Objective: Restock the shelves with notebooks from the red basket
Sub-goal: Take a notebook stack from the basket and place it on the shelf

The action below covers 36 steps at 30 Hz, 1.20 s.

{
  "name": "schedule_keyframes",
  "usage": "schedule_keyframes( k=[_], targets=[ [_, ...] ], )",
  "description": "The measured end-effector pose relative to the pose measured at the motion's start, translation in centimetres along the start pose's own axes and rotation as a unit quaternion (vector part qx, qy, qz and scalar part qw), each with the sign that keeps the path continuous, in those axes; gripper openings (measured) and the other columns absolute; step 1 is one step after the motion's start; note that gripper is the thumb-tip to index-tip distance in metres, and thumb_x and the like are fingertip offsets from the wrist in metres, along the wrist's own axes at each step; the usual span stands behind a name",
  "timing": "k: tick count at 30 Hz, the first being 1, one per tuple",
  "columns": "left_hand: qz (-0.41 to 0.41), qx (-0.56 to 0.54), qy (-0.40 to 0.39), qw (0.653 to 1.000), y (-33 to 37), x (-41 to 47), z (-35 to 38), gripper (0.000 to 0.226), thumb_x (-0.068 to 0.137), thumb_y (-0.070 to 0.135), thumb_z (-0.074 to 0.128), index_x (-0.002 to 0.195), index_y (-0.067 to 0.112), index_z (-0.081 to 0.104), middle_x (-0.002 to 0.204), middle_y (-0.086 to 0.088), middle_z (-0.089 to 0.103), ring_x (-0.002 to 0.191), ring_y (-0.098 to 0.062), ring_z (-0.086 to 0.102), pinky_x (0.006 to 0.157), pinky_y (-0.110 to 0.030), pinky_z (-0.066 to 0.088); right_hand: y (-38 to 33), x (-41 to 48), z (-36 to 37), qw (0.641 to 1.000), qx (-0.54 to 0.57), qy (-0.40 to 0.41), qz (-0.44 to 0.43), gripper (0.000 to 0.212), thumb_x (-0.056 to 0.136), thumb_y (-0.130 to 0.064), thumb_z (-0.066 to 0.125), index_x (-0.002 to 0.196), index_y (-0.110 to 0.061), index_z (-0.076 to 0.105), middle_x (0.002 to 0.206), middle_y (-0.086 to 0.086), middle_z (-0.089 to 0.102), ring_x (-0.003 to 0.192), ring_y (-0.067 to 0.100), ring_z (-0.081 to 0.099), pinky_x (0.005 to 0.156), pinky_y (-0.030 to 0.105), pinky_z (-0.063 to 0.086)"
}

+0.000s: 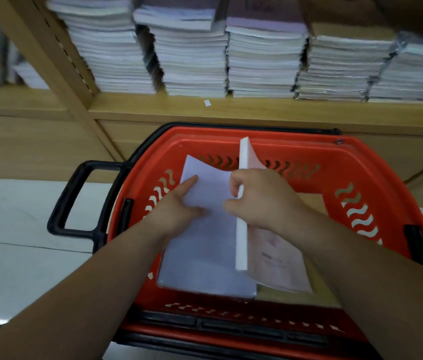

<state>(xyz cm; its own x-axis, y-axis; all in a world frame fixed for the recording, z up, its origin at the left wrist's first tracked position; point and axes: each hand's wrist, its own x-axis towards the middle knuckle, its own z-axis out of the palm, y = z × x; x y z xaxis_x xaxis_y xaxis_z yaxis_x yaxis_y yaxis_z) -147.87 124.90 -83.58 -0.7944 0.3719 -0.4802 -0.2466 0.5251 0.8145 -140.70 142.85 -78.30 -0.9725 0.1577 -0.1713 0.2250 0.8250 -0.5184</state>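
The red basket stands on the floor below the wooden shelf. Inside it my right hand grips a pink-covered notebook, tilted up on its long edge with the white page block toward me. Beside it a pale lilac notebook lies nearly flat. My left hand touches its top with straight fingers, the forefinger pointing up and right. The shelf above carries several tall stacks of notebooks.
The basket's black handle sticks out to the left over the light floor. A wooden upright divides the shelving at the left, and cabinet fronts sit under the shelf. A brown item shows at the basket's bottom.
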Motion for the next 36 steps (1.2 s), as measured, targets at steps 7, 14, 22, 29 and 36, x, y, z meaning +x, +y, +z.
schedule_keyframes(
  k=[7,14,22,29,36],
  targets=[
    [0.057,0.086,0.042,0.994,0.7,0.0,0.4,0.09,0.082,-0.006,0.068,0.152,0.041,0.037,0.115,0.015,0.052,0.075,-0.001,0.057,0.05,-0.011,0.049,0.4,-2.5,-4.2,0.998,-0.046,0.002,0.035,0.018,0.075,-0.026,0.076,0.076,-0.027,0.058,0.075,-0.007,0.061,0.06,0.003,0.052,0.049,0.022,0.033],
    [0.083,0.021,0.013,0.996,2.0,-0.7,-1.1,0.052,0.104,0.027,0.052,0.149,0.049,0.038,0.13,0.016,0.049,0.071,0.003,0.052,0.059,-0.008,0.049,-2.7,-1.9,-1.0,1.0,0.007,-0.013,-0.015,0.013,0.083,-0.025,0.068,0.083,-0.028,0.055,0.067,-0.003,0.058,0.059,0.015,0.058,0.049,0.028,0.04],
    [0.057,-0.029,-0.028,0.998,0.4,0.1,-1.0,0.069,0.102,0.031,0.056,0.159,0.04,0.018,0.161,0.01,0.033,0.136,-0.004,0.035,0.103,-0.022,0.03,-1.2,0.6,6.1,0.948,0.305,-0.082,0.046,0.028,0.097,-0.008,0.055,0.107,-0.033,0.05,0.082,0.006,0.059,0.064,0.018,0.06,0.062,0.039,0.051],
    [0.037,0.049,-0.021,0.998,-0.3,1.1,-0.5,0.113,0.082,0.016,0.082,0.161,0.038,0.003,0.161,0.008,0.031,0.143,-0.02,0.039,0.101,-0.026,0.037,4.0,-0.7,5.4,0.936,0.166,0.086,0.298,0.086,0.065,-0.054,0.076,0.143,-0.036,0.045,0.138,0.001,0.049,0.126,0.027,0.049,0.106,0.041,0.045],
    [0.059,-0.017,-0.019,0.998,0.6,0.5,-0.5,0.1,0.086,0.011,0.078,0.155,0.051,0.018,0.136,0.021,0.054,0.118,-0.012,0.06,0.093,-0.039,0.057,4.5,-1.7,6.5,0.919,0.286,-0.002,0.273,0.091,0.083,-0.035,0.078,0.157,-0.031,0.027,0.143,0.003,0.034,0.117,0.02,0.051,0.094,0.037,0.054]
  ],
)
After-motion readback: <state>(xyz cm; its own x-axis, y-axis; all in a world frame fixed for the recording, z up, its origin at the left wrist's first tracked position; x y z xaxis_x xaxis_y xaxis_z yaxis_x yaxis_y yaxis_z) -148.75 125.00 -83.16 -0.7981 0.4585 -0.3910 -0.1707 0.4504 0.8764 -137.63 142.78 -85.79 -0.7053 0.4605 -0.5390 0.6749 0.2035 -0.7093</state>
